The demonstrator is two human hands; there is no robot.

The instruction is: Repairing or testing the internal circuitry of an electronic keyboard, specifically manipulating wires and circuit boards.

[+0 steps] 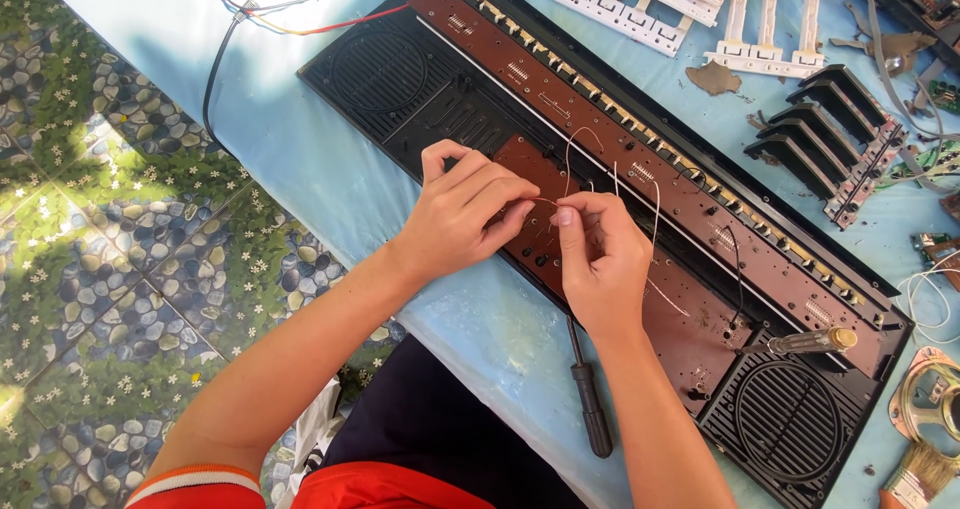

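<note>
- The left hand [462, 209] sits just left of the frame's centre, its grip pinched narrow on a thin pale wire [545, 202], fingertips meeting those of the other hand.
- The right hand [598, 254] is at the centre, thumb and forefinger closed on the same wire; further strands loop up and trail off to the right of it.
- Both hands hover over a brown circuit board [690, 324] inside a long black keyboard case [400, 99] that runs from upper left to lower right across the blue worktop [300, 159].
- A round speaker grille [790, 419] shows at the case's lower right end.
- A screwdriver with a clear yellow handle [805, 342] rests on the board right of centre.
- A black-handled screwdriver [590, 409] lies on the worktop below the right hand.
- White key strips [650, 4] lie at the upper right, black keys [815, 134] just below them.
- A paintbrush [915, 474] is in the lower right corner.
</note>
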